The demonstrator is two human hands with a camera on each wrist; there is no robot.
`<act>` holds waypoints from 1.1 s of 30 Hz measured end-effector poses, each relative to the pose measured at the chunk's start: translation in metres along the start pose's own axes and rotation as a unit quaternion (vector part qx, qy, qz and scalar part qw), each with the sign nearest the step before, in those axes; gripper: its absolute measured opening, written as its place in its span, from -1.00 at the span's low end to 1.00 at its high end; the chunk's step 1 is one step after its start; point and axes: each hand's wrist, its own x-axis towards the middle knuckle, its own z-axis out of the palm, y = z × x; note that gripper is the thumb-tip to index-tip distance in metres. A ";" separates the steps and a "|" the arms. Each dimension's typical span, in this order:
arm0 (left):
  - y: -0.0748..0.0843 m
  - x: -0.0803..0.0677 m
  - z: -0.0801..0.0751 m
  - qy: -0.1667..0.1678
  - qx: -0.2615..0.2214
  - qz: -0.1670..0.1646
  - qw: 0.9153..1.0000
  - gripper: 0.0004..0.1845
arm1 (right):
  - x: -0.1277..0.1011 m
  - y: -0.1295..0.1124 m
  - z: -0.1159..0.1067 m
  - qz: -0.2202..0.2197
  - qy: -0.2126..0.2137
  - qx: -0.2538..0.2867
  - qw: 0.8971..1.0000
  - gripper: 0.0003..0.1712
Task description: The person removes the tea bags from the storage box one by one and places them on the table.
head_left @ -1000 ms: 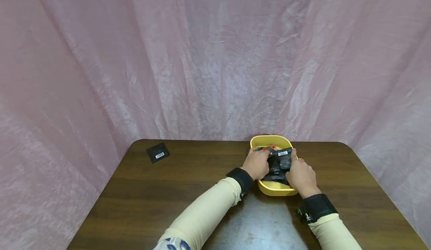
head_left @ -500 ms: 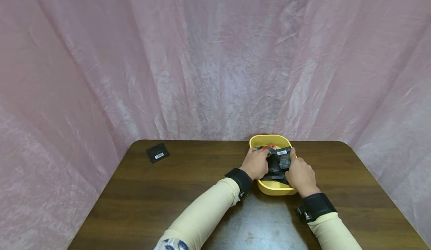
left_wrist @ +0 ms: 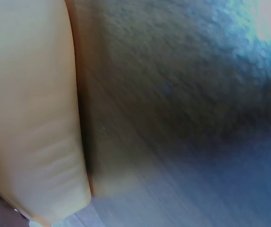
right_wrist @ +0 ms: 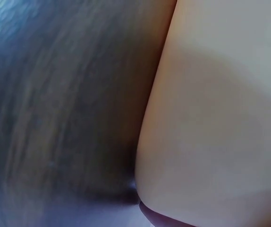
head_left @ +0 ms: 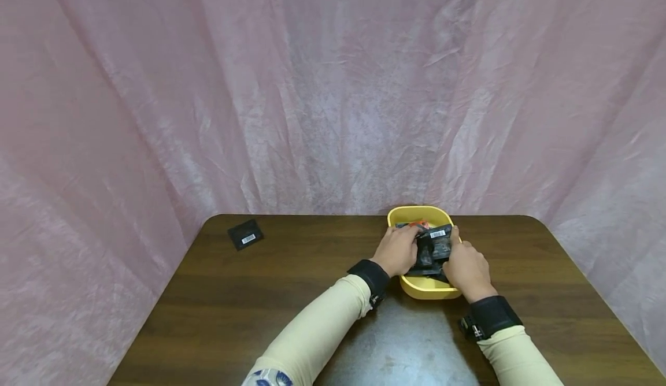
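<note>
A yellow plastic tub stands near the table's far edge, right of centre in the head view. My left hand grips its left side over the rim, and my right hand holds the right side, its index finger pointing forward along the rim. Inside lie several black packets, one with a white barcode label, and an orange-red item behind them. The hands partly cover the contents. Both wrist views are blurred; a smooth pale wall fills one side of each, and fingertips cannot be made out there.
A flat black packet with a white label lies on the wooden table at the far left. Behind the table hangs a pink curtain. Light glares off the near middle of the tabletop.
</note>
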 end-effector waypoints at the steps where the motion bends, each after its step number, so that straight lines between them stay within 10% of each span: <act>1: 0.001 0.001 0.000 0.005 0.004 0.004 1.000 -0.62 | 0.000 0.001 0.000 0.000 0.001 0.001 1.000 0.12; 8: -0.002 -0.009 -0.002 0.048 -0.075 0.004 0.996 -0.60 | -0.002 0.003 0.002 0.004 -0.001 0.003 1.000 0.09; 15: -0.020 -0.025 -0.019 0.140 -0.187 0.003 0.972 -0.61 | -0.003 0.005 0.003 0.004 0.006 0.001 1.000 0.09; 25: -0.071 -0.048 -0.049 0.120 -0.015 -0.032 0.992 -0.46 | -0.001 0.004 0.003 0.004 -0.001 -0.003 1.000 0.08; 33: -0.120 -0.077 -0.057 0.099 0.097 -0.110 0.984 -0.46 | 0.000 0.002 0.004 0.003 -0.007 -0.006 1.000 0.08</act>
